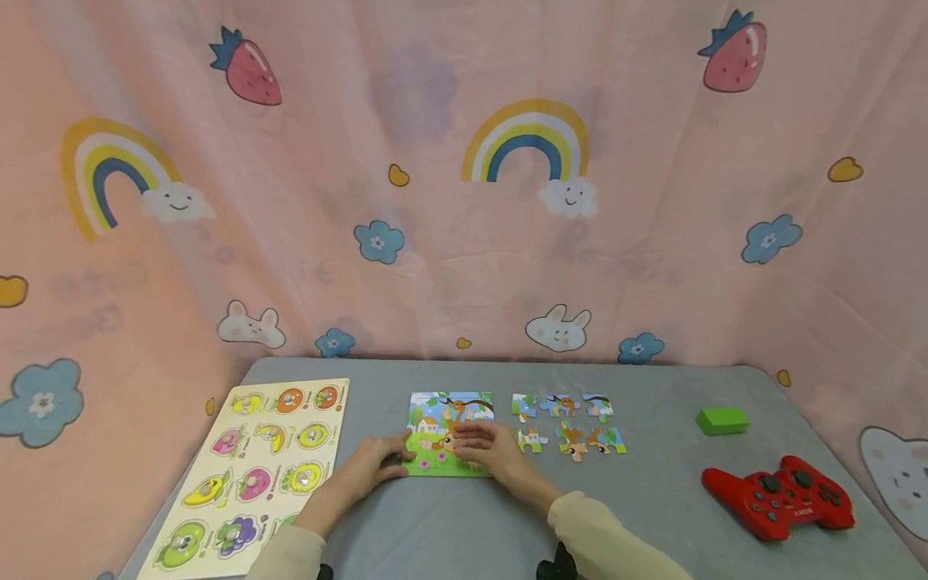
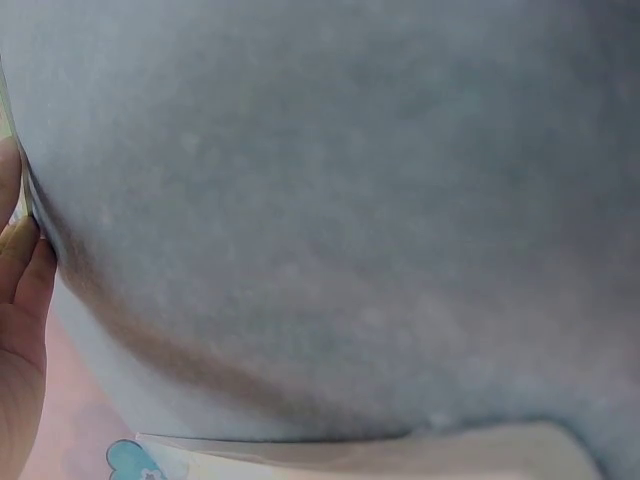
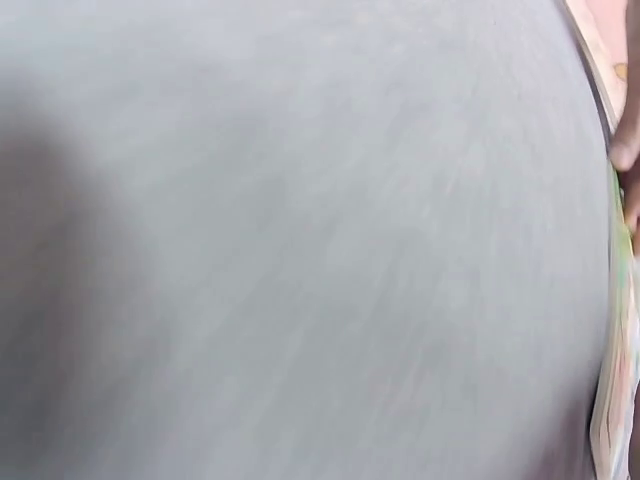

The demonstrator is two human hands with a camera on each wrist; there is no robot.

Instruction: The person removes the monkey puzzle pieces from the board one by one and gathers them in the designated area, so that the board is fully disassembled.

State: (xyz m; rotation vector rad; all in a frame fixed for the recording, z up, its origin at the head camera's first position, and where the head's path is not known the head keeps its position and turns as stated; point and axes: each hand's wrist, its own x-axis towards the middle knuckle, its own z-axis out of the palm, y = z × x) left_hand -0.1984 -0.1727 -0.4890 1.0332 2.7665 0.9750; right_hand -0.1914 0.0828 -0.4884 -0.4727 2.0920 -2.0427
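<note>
A small jigsaw board [image 1: 435, 466] with a cartoon giraffe, a house and grass lies on the grey table in the head view. At its left edge is my left hand [image 1: 373, 467], relaxed fingers touching the border. My right hand [image 1: 500, 459] reaches in from the right, its extended fingers lying across the picture and hiding part of it. In the left wrist view the left fingers [image 2: 28, 270] meet the board's thin edge. Only the right fingertips [image 3: 625, 155] show at the margin of the right wrist view, against the board.
Several loose jigsaw pieces [image 1: 573, 443] lie in two rows right of the board. A cream fruit puzzle board [image 1: 239, 451] is on the left. Farther right are a green block [image 1: 722, 420] and a red game controller [image 1: 783, 499]. A printed pink curtain [image 1: 449, 298] hangs behind the table.
</note>
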